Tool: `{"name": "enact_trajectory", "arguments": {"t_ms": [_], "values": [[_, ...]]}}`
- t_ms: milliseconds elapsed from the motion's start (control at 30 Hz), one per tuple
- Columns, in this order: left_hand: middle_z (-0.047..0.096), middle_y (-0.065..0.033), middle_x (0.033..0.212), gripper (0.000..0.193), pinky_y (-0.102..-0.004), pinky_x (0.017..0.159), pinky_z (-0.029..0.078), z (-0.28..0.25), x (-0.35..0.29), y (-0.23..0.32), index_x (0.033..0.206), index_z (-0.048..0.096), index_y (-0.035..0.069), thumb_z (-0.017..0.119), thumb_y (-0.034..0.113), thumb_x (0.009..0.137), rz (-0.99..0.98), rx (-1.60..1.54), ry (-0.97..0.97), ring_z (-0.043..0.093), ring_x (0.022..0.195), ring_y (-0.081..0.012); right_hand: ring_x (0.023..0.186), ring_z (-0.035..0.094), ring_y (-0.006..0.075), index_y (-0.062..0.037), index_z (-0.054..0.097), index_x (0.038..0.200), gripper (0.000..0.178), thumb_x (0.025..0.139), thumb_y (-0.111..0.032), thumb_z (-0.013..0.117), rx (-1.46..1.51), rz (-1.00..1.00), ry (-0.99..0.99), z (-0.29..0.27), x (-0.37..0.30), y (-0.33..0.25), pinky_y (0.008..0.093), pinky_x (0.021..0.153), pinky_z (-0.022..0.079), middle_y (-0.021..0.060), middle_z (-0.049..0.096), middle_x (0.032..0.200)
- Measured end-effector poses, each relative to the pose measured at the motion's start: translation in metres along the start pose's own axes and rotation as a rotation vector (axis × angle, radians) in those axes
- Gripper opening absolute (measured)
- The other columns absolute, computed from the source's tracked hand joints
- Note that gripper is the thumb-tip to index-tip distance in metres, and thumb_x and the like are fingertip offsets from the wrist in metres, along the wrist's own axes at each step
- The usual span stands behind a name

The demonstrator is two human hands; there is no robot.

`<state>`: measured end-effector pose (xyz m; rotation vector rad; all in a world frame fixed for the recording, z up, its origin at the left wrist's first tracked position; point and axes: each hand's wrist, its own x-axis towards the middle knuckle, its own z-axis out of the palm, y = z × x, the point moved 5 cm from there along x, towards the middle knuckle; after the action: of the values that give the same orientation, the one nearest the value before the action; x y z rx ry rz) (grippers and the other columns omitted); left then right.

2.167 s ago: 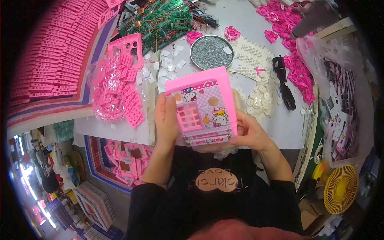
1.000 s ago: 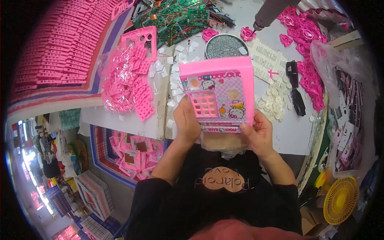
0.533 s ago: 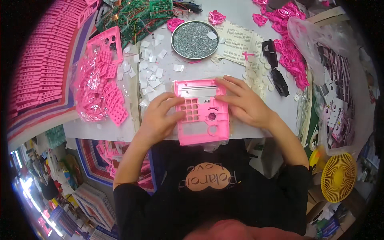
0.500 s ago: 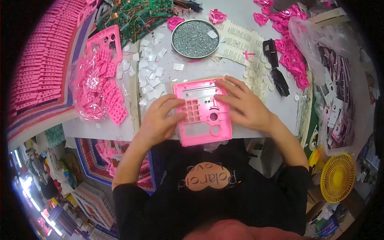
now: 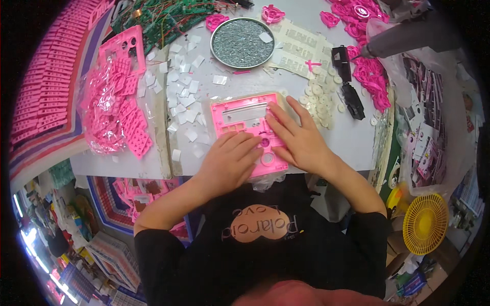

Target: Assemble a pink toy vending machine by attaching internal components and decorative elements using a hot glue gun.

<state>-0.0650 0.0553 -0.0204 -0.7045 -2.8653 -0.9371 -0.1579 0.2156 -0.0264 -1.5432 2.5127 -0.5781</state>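
A pink plastic housing point(image 5: 247, 101) with its ribbed inner side up lies at the table's near edge, on a pad wrapped in clear plastic. It has a long window, a grid of key holes and round openings. My left hand point(image 5: 227, 162) reaches across its key grid, fingers bent and close together near the round openings. What those fingertips hold, if anything, is hidden. On the housing's right side rests my right hand point(image 5: 305, 145), fingers stretched and apart, fingertips touching the inner face.
Beyond the housing stands a round tin of small screws point(image 5: 242, 43). White square pieces point(image 5: 186, 97) are scattered left, near bagged pink keypads point(image 5: 109, 107). White discs point(image 5: 320, 99) and black plastic parts point(image 5: 352, 102) lie right. Green circuit boards point(image 5: 158, 20) and stacked pink parts point(image 5: 48, 86) are farther left.
My left hand has moved from the housing's left edge inward over the key grid. My right hand's fingers have shifted slightly nearer. The whole view has shifted a little.
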Motion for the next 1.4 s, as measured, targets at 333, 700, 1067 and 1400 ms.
{"name": "enact_trajectory", "arguments": {"t_ms": [333,700,1067,1400], "values": [[0.062,-0.0097,0.13,0.036,-0.0462,0.107,0.041,0.003,0.002,-0.003,0.117,0.067,0.009,0.072,0.017,0.082,-0.022,0.009,-0.036,0.056,0.123,-0.0286,0.088,0.066,0.0259,-0.0094,0.071,0.097,0.013,0.086,-0.017,0.07,0.054,0.351,0.167,-0.041,0.002,0.09,0.0397,0.071,0.054,0.0085,0.067,0.093],[0.061,-0.0125,0.123,0.035,-0.0475,0.106,0.044,0.003,-0.004,-0.003,0.116,0.067,0.006,0.07,0.013,0.082,-0.046,-0.03,0.04,0.057,0.122,-0.0302,0.081,0.065,0.0275,-0.0078,0.073,0.09,0.011,0.081,-0.014,0.076,0.071,0.13,0.208,-0.041,0.022,0.055,0.0385,0.069,0.053,0.0065,0.069,0.086],[0.061,-0.0133,0.124,0.037,-0.0476,0.108,0.043,0.005,-0.007,-0.005,0.117,0.066,0.007,0.072,0.015,0.081,-0.042,-0.029,0.035,0.056,0.124,-0.0296,0.103,0.057,0.0326,-0.0038,0.066,0.084,0.016,0.071,-0.009,0.073,0.1,-0.061,0.197,-0.002,0.027,-0.019,0.0399,0.082,0.053,0.0087,0.063,0.112],[0.062,-0.0141,0.128,0.026,-0.0468,0.11,0.042,0.006,-0.012,-0.009,0.106,0.066,0.003,0.071,0.012,0.081,-0.028,-0.068,0.067,0.057,0.125,-0.0297,0.111,0.052,0.0366,0.0001,0.064,0.092,0.02,0.076,-0.009,0.071,-0.017,0.052,0.183,0.007,0.021,-0.027,0.0446,0.089,0.047,0.0122,0.06,0.118]]}}
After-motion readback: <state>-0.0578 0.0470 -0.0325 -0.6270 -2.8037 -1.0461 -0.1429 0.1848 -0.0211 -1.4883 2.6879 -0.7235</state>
